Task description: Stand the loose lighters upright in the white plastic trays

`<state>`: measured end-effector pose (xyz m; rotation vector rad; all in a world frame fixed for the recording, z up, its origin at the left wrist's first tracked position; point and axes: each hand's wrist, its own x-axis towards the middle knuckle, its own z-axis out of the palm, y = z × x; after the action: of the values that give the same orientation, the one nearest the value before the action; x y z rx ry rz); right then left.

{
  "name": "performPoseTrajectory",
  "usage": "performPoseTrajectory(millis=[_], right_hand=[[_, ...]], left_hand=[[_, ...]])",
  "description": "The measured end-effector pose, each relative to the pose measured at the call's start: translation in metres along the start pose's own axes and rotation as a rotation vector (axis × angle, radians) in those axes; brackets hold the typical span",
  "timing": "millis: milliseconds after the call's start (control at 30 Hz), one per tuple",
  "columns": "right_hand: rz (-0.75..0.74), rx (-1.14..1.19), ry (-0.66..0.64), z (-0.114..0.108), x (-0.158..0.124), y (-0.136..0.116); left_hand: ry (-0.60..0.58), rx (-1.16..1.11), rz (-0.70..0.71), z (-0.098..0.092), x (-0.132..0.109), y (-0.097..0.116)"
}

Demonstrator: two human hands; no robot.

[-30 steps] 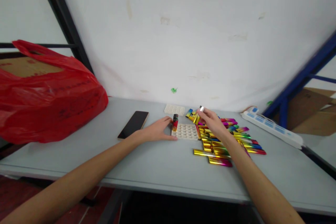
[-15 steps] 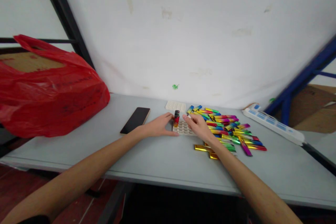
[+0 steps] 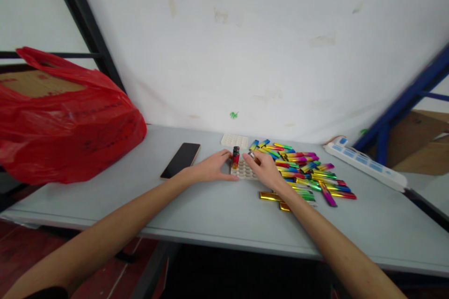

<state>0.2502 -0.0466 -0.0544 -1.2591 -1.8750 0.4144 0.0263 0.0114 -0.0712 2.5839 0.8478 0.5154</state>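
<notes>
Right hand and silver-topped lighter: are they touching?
Touching. The head view shows the lighter gripped in the right hand, its metal top showing.

The right hand (image 3: 262, 167) was brought leftward from the near-left part of the heap of metallic lighters (image 3: 309, 167) to above the white holed tray (image 3: 242, 172). The silver-topped lighter (image 3: 251, 154) in its fingers was carried along, closer to the upright black-topped lighters (image 3: 235, 158); its gold body was hidden. The tray's right side was covered. A green-ended lighter (image 3: 282, 145) was revealed, a magenta lighter (image 3: 328, 195) was fully bared, and a gold-ended lighter (image 3: 285, 206) was mostly covered by the forearm (image 3: 315, 224).
</notes>
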Motion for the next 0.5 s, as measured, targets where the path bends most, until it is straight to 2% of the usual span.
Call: performPoseTrajectory(millis=[500], right_hand=[[-0.023, -0.102, 0.031, -0.0002, -0.0013, 0.0017]], left_hand=[[-0.009, 0.008, 0.015, -0.0003, 0.0007, 0.0002]])
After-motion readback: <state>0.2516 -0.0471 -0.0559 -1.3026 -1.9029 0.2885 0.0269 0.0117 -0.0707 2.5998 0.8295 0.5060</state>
